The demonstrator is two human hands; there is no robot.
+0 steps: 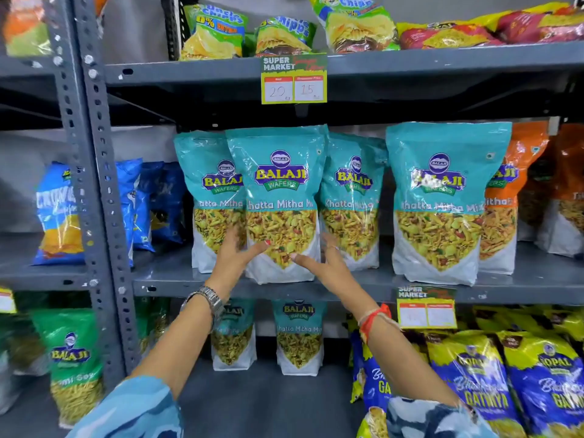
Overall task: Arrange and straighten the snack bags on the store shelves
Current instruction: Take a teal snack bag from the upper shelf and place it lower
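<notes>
Left hand point(235, 254) and right hand point(319, 259), fingers spread, flank upright teal bag point(279, 184) of snack mix.

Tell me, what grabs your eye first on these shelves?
The teal Balaji pouch at the middle shelf's front, framed low down by the left hand and right hand. Then the price tag above it, reading 20 and 15.

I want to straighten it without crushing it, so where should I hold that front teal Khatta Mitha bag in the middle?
Probably the two lower side edges of the front teal bag, from the front. It stands upright on a flat base, and the left hand and right hand already flank it there.
</notes>
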